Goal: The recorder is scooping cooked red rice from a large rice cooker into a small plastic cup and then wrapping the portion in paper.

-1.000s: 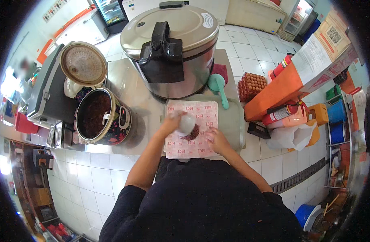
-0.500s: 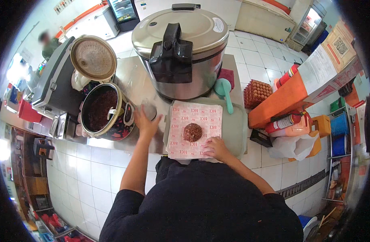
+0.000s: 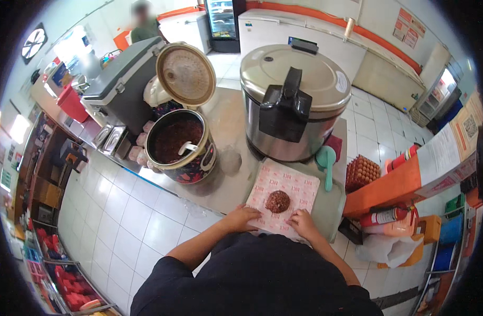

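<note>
We see pale pink paper [image 3: 305,184] with rows of red print, a dark reddish-brown mound [image 3: 278,201], a grey-green tray [image 3: 333,206], a mint-green scoop [image 3: 327,164], a silver cooker [image 3: 319,129] with a black latch [image 3: 285,113], a dark pot [image 3: 195,173] patterned in red, and our black shirt [image 3: 257,276]

The scene is brightly lit, with a bright patch [image 3: 73,43] burnt out to white in the upper left and another [image 3: 20,128] glaring near the left edge. Pale sheen lies on the floor tiles [image 3: 138,203]; highlights streak the steel cooker [image 3: 252,124] at upper centre. Soft shadow falls on the table [image 3: 225,113] right of the patterned pot [image 3: 191,169]. The paper sheet [image 3: 302,181] looks fairly crisp, while a background person's head [image 3: 141,11] is blurred. Black vignetting rings the frame, and shelves [image 3: 46,258] at lower left bend.
</note>
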Tool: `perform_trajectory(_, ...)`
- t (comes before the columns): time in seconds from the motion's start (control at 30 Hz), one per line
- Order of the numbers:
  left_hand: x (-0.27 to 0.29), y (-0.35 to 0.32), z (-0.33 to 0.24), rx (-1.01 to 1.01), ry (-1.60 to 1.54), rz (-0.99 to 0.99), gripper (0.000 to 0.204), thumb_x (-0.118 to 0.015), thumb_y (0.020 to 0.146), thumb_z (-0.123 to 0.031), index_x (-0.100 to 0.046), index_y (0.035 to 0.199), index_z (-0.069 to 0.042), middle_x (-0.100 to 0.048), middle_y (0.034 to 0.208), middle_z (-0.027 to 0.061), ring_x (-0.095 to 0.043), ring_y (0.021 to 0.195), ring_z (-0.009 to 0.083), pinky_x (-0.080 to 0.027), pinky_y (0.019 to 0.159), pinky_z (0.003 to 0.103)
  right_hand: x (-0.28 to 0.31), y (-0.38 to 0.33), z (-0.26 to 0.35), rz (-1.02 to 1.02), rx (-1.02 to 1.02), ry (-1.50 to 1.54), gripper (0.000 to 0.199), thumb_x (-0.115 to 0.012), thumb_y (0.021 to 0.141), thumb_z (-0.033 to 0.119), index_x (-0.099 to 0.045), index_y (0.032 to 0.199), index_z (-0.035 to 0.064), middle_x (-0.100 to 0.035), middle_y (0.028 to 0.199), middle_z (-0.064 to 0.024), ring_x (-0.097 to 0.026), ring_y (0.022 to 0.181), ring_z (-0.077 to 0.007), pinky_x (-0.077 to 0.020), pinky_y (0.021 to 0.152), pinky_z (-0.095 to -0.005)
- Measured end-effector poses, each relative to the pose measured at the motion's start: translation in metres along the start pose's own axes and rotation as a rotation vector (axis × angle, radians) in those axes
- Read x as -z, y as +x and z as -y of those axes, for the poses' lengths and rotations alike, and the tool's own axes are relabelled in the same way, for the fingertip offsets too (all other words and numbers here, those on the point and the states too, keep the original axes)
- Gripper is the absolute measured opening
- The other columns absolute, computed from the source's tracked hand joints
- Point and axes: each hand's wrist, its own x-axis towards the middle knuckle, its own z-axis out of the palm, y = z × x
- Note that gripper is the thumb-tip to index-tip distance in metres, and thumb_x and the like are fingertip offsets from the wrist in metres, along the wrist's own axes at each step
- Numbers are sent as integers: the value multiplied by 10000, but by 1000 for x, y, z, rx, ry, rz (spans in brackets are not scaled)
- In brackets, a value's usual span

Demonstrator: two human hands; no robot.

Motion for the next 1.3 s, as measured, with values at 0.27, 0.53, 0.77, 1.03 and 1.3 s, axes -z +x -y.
perform_trajectory(0.27,5,7,10,-14,-265,-53,224,-535,857,-216,-643,962,-50,-631,883,169,-591,829,335,-450,784,423,27,4,39,130,11,-54,356,-663,730,423,-683,876,100,-629,895,-103,-591,859,-283,-469,740,-385)
perform_trajectory(0.53,16,23,12,61,-158,100,222,-538,832,-189,-660,974,-70,-637,858,165,-604,788,343,-476,733,402,26,-5,31,272,-146,10,251,-588,805,303,-662,864,70,-633,845,-124,-598,792,-307,-470,702,-400)
perform_trajectory(0.77,26,26,-9,182,-168,47,274,-602,810,-302,-685,912,-62,-657,857,157,-637,815,299,-497,737,367,43,20,45,364,-327,194,396,-693,695,443,-596,704,59,-616,708,-126,-609,691,-264,-448,602,-388)
perform_trajectory(1.03,12,30,5,179,-95,-33,237,-587,823,-293,-695,885,-92,-628,713,179,-619,698,343,-488,641,422,22,23,30,264,-316,201,367,-675,735,406,-610,759,45,-606,695,-127,-596,670,-270,-438,595,-379)
perform_trajectory(1.3,20,34,-1,263,-99,51,233,-637,775,-313,-711,843,-103,-644,743,163,-631,681,312,-504,663,383,11,20,3,337,-85,231,273,-671,750,325,-665,823,63,-650,762,-98,-625,721,-246,-462,643,-356)
